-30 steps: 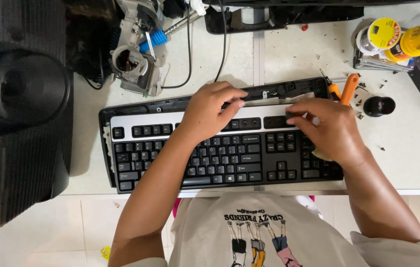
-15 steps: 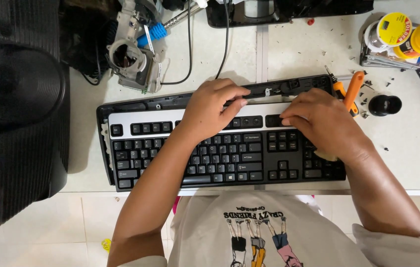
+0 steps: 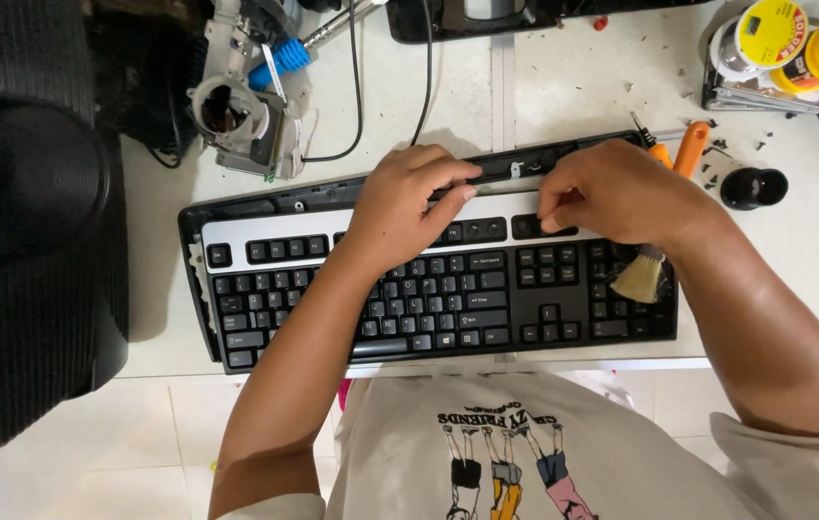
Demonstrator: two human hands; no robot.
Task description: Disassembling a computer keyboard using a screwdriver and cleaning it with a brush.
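Black keyboard (image 3: 429, 289) lies at the worktop's (image 3: 573, 87) near edge. Left hand (image 3: 408, 204) presses flat, ungripped, on its far strip. Right hand (image 3: 621, 193) pinches that strip; brush (image 3: 639, 279) just beneath.

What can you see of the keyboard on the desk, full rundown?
The keyboard is a black full-size board with a silver strip along the top and dark keys with pale legends, apparently plastic. It lies flat on the white desk, tilted slightly, its front edge at the desk's edge. The left hand and right hand press their fingers on its top rear edge. A small pale-bristled brush lies on the number pad, partly under the right wrist.
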